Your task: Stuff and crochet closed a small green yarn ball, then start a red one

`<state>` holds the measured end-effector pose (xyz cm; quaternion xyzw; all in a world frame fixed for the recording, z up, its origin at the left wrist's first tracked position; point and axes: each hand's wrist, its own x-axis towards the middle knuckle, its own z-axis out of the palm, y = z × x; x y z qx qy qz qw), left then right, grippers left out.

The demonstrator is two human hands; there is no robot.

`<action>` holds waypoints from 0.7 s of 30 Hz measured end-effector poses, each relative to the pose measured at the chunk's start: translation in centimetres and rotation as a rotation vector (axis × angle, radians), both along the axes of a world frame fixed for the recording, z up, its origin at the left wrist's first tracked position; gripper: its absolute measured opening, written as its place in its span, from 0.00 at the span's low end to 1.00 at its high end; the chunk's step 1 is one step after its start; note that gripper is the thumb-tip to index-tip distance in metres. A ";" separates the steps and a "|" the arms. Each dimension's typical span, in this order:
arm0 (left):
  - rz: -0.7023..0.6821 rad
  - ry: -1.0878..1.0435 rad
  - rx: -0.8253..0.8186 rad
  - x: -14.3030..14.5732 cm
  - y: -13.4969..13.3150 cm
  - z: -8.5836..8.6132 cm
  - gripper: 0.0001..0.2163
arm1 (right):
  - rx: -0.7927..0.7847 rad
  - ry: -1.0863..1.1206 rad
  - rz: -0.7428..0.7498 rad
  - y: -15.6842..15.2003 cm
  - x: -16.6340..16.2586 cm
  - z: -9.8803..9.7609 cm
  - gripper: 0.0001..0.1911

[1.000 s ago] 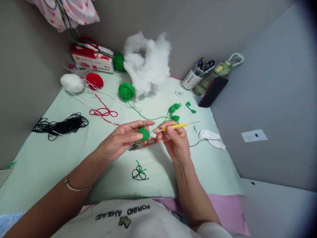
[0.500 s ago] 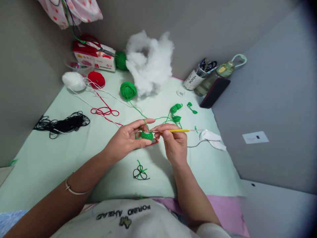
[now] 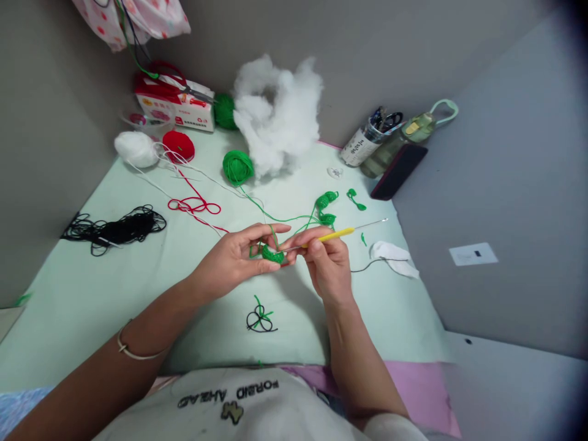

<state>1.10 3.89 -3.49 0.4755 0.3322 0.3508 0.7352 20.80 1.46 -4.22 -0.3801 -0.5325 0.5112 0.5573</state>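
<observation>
A small green crochet piece is pinched in my left hand, with green yarn looped over the raised index finger. My right hand grips a crochet hook by its yellow handle. The hook's left tip meets the crochet piece, and its other thin metal end points up and right. Something red, partly hidden, shows beneath the piece between my hands. Just beyond my right hand lie finished-looking green crocheted bits. A green yarn ball sits farther back, its strand running toward them.
White stuffing is heaped at the back. Red yarn, white yarn and black yarn lie leftward. Scissors rest on a tissue pack. A pen cup, bottle and phone stand at right.
My right hand has shifted slightly right, and the hook has tilted, its free right end rising. The green yarn strand from the ball now lies lower, off my left fingers.
</observation>
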 end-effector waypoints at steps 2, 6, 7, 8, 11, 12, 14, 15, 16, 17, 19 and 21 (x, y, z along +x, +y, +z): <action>-0.002 0.026 0.011 -0.1 0.0 0.0 0.26 | 0.016 -0.020 0.016 -0.1 0.1 0.0 0.14; 0.019 0.092 0.033 -0.1 0.1 0.0 0.25 | 0.105 -0.130 0.030 -0.2 0.4 0.7 0.09; 0.027 0.112 0.040 0.0 0.1 0.1 0.25 | 0.139 -0.177 0.035 -0.2 0.6 0.9 0.09; 0.037 0.129 0.049 0.1 0.1 0.1 0.25 | 0.175 -0.234 0.039 -0.2 0.7 1.1 0.09; 0.095 0.173 0.060 0.5 0.1 -0.1 0.22 | 0.338 -0.440 0.026 -0.2 0.7 1.1 0.09; 0.121 0.176 0.050 0.7 0.0 -0.3 0.22 | 0.412 -0.504 0.008 -0.3 0.5 1.0 0.09; 0.170 0.156 0.004 1.1 -0.2 -0.5 0.25 | 0.534 -0.617 -0.040 -0.3 0.1 0.5 0.11; 0.195 0.135 -0.023 1.3 -0.3 -0.7 0.27 | 0.571 -0.662 -0.064 -0.4 -0.1 0.3 0.12; 0.221 0.111 -0.045 1.5 -0.4 -0.8 0.29 | 0.589 -0.692 -0.084 -0.4 -0.2 0.1 0.13; 0.245 0.094 -0.055 1.6 -0.5 -0.9 0.30 | 0.594 -0.698 -0.096 -0.5 -0.3 0.0 0.13; 0.265 0.099 -0.020 1.7 -0.7 -1.0 0.28 | 0.556 -0.632 -0.104 -0.4 -0.2 0.2 0.12; 0.239 0.141 0.049 1.6 -0.7 -1.0 0.25 | 0.453 -0.534 -0.080 -0.3 0.3 0.7 0.09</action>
